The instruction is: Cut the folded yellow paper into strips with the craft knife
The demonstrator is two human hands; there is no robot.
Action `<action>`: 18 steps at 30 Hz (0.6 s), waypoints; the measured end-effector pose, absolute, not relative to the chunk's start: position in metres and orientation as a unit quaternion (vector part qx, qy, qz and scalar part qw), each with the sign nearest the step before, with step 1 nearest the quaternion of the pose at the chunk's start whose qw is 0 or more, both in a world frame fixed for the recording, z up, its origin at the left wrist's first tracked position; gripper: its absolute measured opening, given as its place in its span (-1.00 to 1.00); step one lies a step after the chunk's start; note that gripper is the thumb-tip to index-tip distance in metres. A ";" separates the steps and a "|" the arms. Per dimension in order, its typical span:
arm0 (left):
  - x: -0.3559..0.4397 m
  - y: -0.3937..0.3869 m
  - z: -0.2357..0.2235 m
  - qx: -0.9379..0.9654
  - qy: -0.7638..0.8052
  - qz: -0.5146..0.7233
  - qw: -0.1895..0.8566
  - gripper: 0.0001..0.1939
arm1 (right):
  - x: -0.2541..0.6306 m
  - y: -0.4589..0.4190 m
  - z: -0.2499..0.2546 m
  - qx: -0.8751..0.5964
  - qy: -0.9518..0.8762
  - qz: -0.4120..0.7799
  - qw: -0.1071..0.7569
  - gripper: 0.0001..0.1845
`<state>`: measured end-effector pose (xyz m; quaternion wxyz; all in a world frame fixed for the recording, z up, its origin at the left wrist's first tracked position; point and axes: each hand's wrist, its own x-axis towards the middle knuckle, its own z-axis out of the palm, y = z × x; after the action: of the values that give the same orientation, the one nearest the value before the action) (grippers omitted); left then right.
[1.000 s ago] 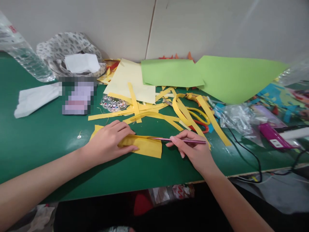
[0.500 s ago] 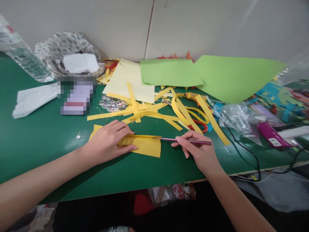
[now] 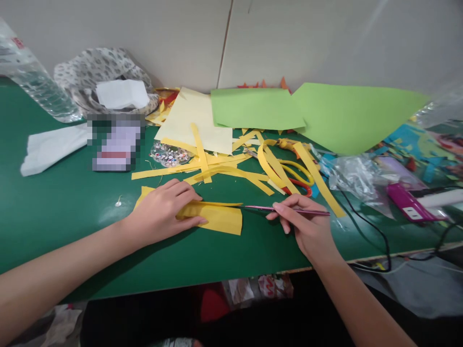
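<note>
My left hand (image 3: 166, 209) presses a folded piece of yellow paper (image 3: 223, 222) against the table, its thumb and fingers gripping it along the fold. The paper's right end sticks out beyond the fingers, with a narrow folded edge standing slightly raised along the top. A pair of slim pink metallic tweezers (image 3: 259, 208) is pinched in my right hand (image 3: 309, 226), pointing left. Their tip is at or just off the right end of the fold; I cannot tell whether it touches. Palm and fingers hide the paper's middle.
Yellow paper strips (image 3: 220, 169) and scissors with yellow and red handles (image 3: 306, 180) lie behind the hands. Green sheets (image 3: 258, 108), a phone (image 3: 117, 147), a bottle (image 3: 39, 72), a bag of gems (image 3: 170, 154) and a purple device (image 3: 407, 202) surround them.
My right hand has moved a little to the right, drawing the tweezers' tip back from the fold to the paper's right end. My left hand keeps its place on the paper.
</note>
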<state>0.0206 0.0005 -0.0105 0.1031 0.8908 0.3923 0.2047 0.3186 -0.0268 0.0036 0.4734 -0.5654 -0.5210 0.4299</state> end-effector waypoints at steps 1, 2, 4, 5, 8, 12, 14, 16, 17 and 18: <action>0.021 0.001 -0.010 0.891 0.393 0.205 0.103 -0.63 | 0.317 -0.027 0.005 -0.557 -0.521 0.435 0.478 -0.78; 0.021 0.001 -0.010 0.890 0.393 0.205 0.103 -0.63 | 0.314 -0.027 0.007 -0.548 -0.523 0.442 0.481 -0.78; 0.022 0.001 -0.009 0.890 0.394 0.205 0.105 -0.63 | 0.307 -0.026 0.009 -0.533 -0.529 0.455 0.479 -0.78; 0.022 0.001 -0.009 0.890 0.394 0.206 0.106 -0.63 | 0.302 -0.025 0.010 -0.529 -0.534 0.460 0.473 -0.78; 0.022 0.001 -0.009 0.890 0.394 0.206 0.106 -0.63 | 0.287 -0.022 0.011 -0.532 -0.555 0.464 0.440 -0.77; 0.022 0.001 -0.008 0.891 0.391 0.204 0.110 -0.64 | 0.269 -0.018 0.014 -0.535 -0.580 0.472 0.394 -0.75; 0.022 0.001 -0.008 0.890 0.392 0.203 0.112 -0.65 | 0.264 -0.017 0.015 -0.536 -0.581 0.479 0.381 -0.74; 0.022 0.001 -0.008 0.890 0.393 0.201 0.114 -0.64 | 0.264 -0.017 0.015 -0.542 -0.577 0.480 0.379 -0.74; 0.022 0.001 -0.008 0.890 0.393 0.200 0.114 -0.64 | 0.266 -0.017 0.015 -0.545 -0.575 0.477 0.380 -0.73; 0.022 0.001 -0.008 0.891 0.393 0.199 0.113 -0.64 | 0.268 -0.018 0.014 -0.548 -0.573 0.475 0.382 -0.73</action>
<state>0.0222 0.0011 -0.0084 0.1129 0.8906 0.3928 0.1994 0.2684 -0.0180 0.0143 0.3819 -0.5479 -0.5731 0.4748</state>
